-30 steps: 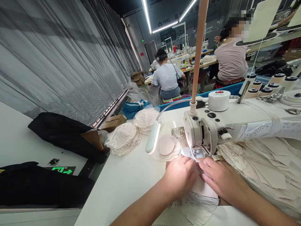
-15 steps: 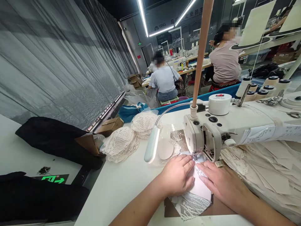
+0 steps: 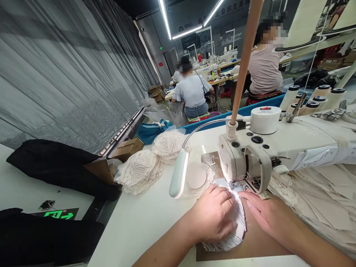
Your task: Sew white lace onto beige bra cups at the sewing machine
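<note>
A white lace fabric piece (image 3: pixel 240 222) with a rounded edge lies under the needle end of the sewing machine (image 3: pixel 230 155). My left hand (image 3: pixel 213 213) rests on top of it, fingers laid over the cloth and slightly bent, covering much of it. On the other side, my right hand (image 3: pixel 267 213) lies on the brown machine plate (image 3: pixel 258 241) with its fingers stretched toward the presser foot. Its fingertips touch or nearly touch the fabric edge; which one I cannot tell. Just behind my left hand is a round beige pad (image 3: pixel 197 176) on lace.
A lit lamp (image 3: pixel 178 174) on a bent metal neck stands left of the needle. Two lace stacks (image 3: pixel 140 170) sit on the white table (image 3: pixel 139 218). Beige cut pieces (image 3: pixel 325 196) lie at right, below thread cones (image 3: pixel 289 98). Two people (image 3: pixel 191 89) sit further back.
The lace piece has turned and its curved edge now faces right; the smooth pale panel no longer shows between my hands. My right hand has shifted slightly right, away from the left.
</note>
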The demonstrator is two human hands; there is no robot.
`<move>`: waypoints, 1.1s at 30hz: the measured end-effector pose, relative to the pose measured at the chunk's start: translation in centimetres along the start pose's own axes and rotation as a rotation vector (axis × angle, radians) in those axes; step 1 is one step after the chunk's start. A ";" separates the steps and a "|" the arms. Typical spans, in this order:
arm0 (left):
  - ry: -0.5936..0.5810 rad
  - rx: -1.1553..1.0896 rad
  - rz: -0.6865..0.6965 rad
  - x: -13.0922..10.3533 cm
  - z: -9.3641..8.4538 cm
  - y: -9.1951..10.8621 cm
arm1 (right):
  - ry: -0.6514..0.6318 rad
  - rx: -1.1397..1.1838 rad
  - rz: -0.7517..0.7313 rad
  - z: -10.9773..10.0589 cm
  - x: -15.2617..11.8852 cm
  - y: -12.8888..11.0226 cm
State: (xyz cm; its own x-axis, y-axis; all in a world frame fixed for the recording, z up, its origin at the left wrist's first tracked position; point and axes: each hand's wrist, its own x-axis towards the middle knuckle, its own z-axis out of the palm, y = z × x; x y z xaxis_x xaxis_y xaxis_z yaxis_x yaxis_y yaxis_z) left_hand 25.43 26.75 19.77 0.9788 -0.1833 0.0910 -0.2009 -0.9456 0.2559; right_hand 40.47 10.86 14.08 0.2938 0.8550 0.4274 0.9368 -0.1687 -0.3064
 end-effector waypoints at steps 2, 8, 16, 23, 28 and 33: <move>0.012 -0.001 -0.013 0.0 0.5 -0.1 | -0.004 0.002 0.025 0.3 -0.3 0.2; 0.029 0.020 0.011 -0.3 1.0 -1.0 | -0.077 0.036 -0.008 0.1 -0.7 0.5; 0.045 0.002 0.034 -0.5 1.1 -1.5 | -0.169 0.056 -0.068 -0.5 -0.4 -0.2; 0.040 -0.025 0.042 -0.5 1.0 -1.7 | -0.178 0.024 -0.087 -0.2 -0.5 -0.4; 0.051 -0.028 0.034 -0.5 0.8 -1.9 | -0.213 -0.008 -0.073 0.5 -0.9 -0.1; 0.093 -0.001 0.026 -0.5 1.0 -2.4 | -0.192 -0.128 -0.016 1.9 -1.5 0.5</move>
State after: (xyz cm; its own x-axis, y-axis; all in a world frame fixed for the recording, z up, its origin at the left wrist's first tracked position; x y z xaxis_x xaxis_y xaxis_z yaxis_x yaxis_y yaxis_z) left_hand 25.47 28.89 18.17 0.9655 -0.1816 0.1867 -0.2259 -0.9407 0.2532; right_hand 40.17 10.43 11.68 0.2484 0.9337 0.2580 0.9612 -0.2044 -0.1854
